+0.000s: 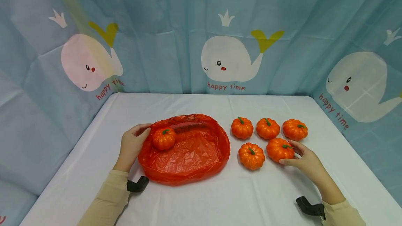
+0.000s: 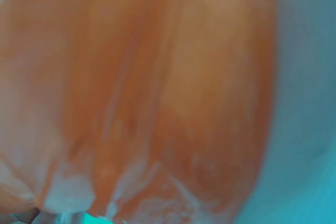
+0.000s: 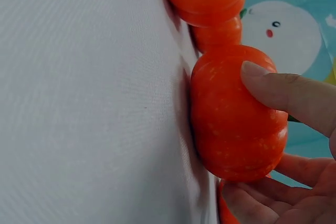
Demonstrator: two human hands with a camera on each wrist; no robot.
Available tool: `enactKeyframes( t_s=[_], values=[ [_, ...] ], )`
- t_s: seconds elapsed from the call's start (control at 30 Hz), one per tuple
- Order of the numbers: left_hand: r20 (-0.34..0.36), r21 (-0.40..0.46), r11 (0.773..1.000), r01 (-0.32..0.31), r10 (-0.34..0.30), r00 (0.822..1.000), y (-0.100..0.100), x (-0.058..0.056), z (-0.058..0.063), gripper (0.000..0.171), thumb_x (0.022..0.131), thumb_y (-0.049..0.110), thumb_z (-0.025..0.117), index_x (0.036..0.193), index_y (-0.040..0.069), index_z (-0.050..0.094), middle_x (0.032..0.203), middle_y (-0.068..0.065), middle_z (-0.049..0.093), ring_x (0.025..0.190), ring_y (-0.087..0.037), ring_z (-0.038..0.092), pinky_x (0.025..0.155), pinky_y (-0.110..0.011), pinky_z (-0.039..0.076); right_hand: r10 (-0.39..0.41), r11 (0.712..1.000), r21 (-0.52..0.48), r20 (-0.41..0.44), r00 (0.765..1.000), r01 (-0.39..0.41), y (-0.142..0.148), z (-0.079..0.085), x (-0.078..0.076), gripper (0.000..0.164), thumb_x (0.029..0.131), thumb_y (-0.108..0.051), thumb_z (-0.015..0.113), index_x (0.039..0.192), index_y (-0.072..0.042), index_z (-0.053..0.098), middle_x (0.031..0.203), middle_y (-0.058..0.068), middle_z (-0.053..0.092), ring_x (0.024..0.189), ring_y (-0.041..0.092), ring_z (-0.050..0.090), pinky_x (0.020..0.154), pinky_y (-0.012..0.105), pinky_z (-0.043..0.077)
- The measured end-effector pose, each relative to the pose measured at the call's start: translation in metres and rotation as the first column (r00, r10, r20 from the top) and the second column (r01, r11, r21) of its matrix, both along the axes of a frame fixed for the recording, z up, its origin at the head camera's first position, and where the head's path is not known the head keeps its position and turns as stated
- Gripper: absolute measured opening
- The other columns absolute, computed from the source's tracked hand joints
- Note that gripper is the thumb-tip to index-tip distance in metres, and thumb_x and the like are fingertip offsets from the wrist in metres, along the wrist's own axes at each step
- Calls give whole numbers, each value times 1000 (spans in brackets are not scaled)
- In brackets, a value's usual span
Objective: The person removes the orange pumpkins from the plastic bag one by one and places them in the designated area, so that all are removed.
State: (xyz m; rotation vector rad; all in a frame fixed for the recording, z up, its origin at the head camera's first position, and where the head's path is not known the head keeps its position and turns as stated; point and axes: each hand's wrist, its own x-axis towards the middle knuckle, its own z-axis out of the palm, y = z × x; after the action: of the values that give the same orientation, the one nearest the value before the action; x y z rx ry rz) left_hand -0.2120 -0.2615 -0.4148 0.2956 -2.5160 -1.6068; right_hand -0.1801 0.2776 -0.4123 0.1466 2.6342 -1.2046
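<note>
A red plastic bag (image 1: 194, 156) lies spread on the table with its mouth wide and upward. One small orange pumpkin (image 1: 164, 139) sits inside it at the left. My left hand (image 1: 133, 145) grips the bag's left rim; in the left wrist view the bag's blurred orange side (image 2: 210, 77) fills most of the picture and hides the fingers. To the right of the bag, my right hand (image 1: 306, 161) holds another pumpkin (image 1: 278, 150) by its right side. The right wrist view shows the thumb (image 3: 257, 74) on that pumpkin (image 3: 236, 124), which appears to rest on the table.
Beside the held pumpkin sits a front pumpkin (image 1: 251, 156). Behind are a back left pumpkin (image 1: 242, 128), a back middle one (image 1: 267, 128) and a back right one (image 1: 295, 129). A white cloth covers the table (image 1: 220, 205); a blue whale-print curtain (image 1: 176, 44) hangs behind.
</note>
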Motion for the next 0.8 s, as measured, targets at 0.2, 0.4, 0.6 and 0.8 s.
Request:
enactKeyframes(
  t_s=[0.2, 0.4, 0.6, 0.8],
  values=[
    [15, 7, 1000, 6, -6, 1000, -1, 0, -1, 42, 101, 37, 55, 131, 9, 64, 133, -15, 63, 122, -25, 56, 79, -2, 45, 18, 1000, 9, -39, 999, -18, -3, 2, 2, 95, 86, -32, 78, 155, 4, 23, 157, 32, 26, 143, 48, 32, 106, 50, 35],
    [20, 0, 1000, 1, -1, 1000, -2, -1, 0, 42, 101, 38, 55, 131, 9, 65, 133, -14, 63, 123, -25, 56, 80, -2, 43, -1, 1000, 20, -145, 989, 4, -24, 27, 9, 93, 84, -26, 80, 155, 0, 27, 161, 28, 22, 145, 48, 26, 111, 55, 30],
    [7, -4, 1000, -7, 7, 1000, -3, -1, 1, 40, 101, 36, 55, 129, 9, 66, 132, -14, 64, 122, -23, 56, 80, -1, 43, 6, 996, -85, -218, 976, -25, -66, 62, 11, 90, 84, -26, 80, 157, -12, 29, 164, 16, 25, 148, 42, 29, 110, 46, 34],
    [9, 7, 1000, 5, -5, 1000, -1, -2, 0, 40, 101, 35, 56, 129, 8, 66, 132, -15, 64, 121, -23, 56, 80, -2, 44, 82, 975, -185, -221, 972, -125, -105, 62, 4, 82, 83, -20, 81, 153, -15, 38, 161, 9, 33, 148, 37, 31, 110, 44, 40]
  ],
)
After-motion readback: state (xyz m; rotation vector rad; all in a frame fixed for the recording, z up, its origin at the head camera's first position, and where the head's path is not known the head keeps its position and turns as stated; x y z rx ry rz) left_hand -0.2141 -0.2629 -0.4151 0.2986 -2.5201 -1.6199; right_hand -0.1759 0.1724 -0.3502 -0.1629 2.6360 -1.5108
